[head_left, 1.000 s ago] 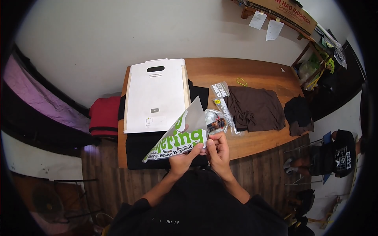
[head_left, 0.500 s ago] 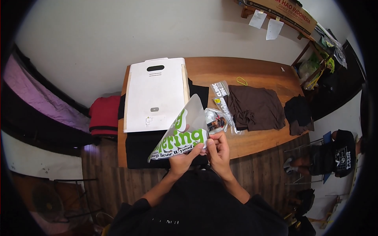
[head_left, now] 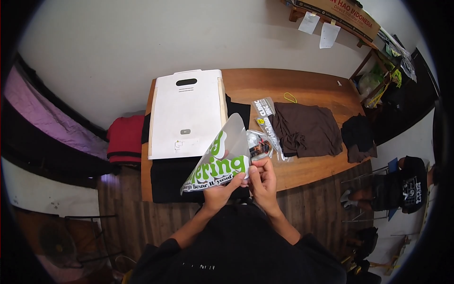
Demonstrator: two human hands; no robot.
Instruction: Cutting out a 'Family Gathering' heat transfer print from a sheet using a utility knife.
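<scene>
Both hands hold a translucent transfer film sheet point(head_left: 232, 142) with green and black lettering above the near table edge. My left hand point(head_left: 218, 193) pinches its lower edge, thumb on top. At the lower right corner, my right hand point(head_left: 263, 182) grips it between thumb and fingers. The sheet curls to a point at the top. Beyond it, to the left, lies a white flat board point(head_left: 187, 113) with a dark handle slot. Black cloth point(head_left: 165, 180), likely a garment, shows beneath the board and sticks out on the near side and at the right.
On the wooden table point(head_left: 302, 83) are a folded brown garment point(head_left: 309, 130), printed film strips point(head_left: 267, 125), a clear bag point(head_left: 259, 144) of small items and black cloth point(head_left: 358, 137) at the right end. Red fabric point(head_left: 126, 137) is stacked at left. A person point(head_left: 402, 184) sits at right.
The sheet's left corner has shifted slightly to the right. Both hands stay in nearly the same place, still gripping it.
</scene>
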